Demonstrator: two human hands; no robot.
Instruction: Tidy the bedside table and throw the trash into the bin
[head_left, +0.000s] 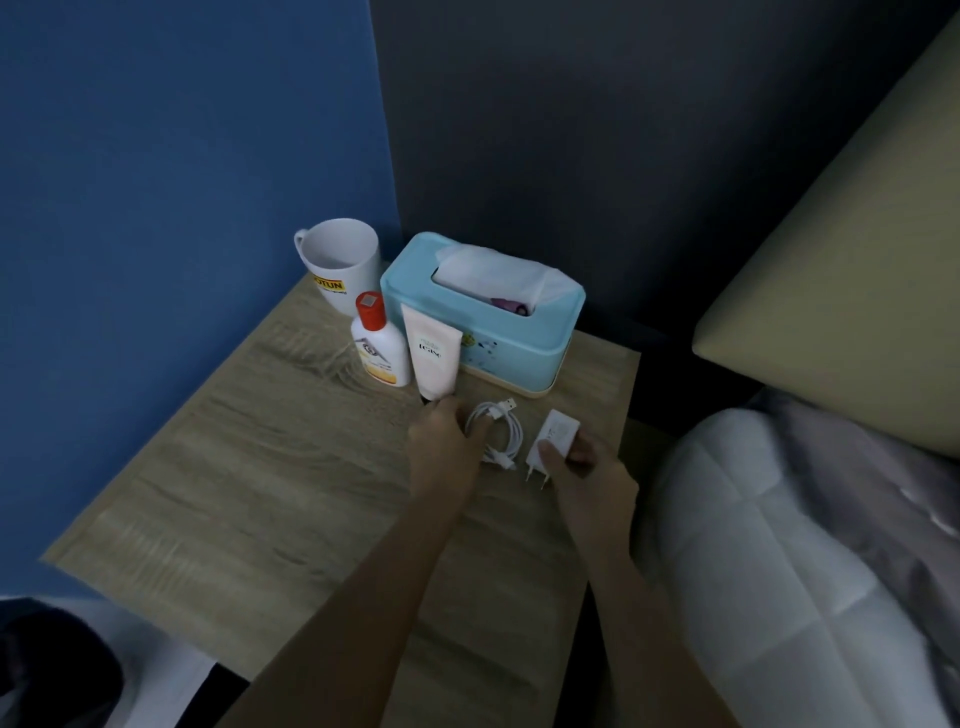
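— So, what have you got hold of there?

— My right hand (582, 467) is pinched on the charger plug (551, 441), thumb on its top face, fingers under the far side. It sits near the front right of the bedside table (249, 467), just right of the coiled cable (496, 434). My left hand (441, 452) is curled down over the near side of the coil; whether the fingers have truly closed on it I can't tell from here, the light is dim.

— How will they handle?

— The plug looks light, hard and smooth, a small white block with two metal pins at the near end. I'd grip it by the flat sides, away from the pins. The cable is soft and springy, so it's best gathered across the whole bundle, or the loops will slip apart.

— And the rest?

— Behind stand a glossy white mug (340, 265), a squat lotion bottle (378, 348) with an orange cap, and a pale squeeze tube (434, 358) resting on its cap, easy to tip. The blue plastic tissue box (483, 322) is rigid, with soft tissue puffing out. The table has a matte wood-grain top.
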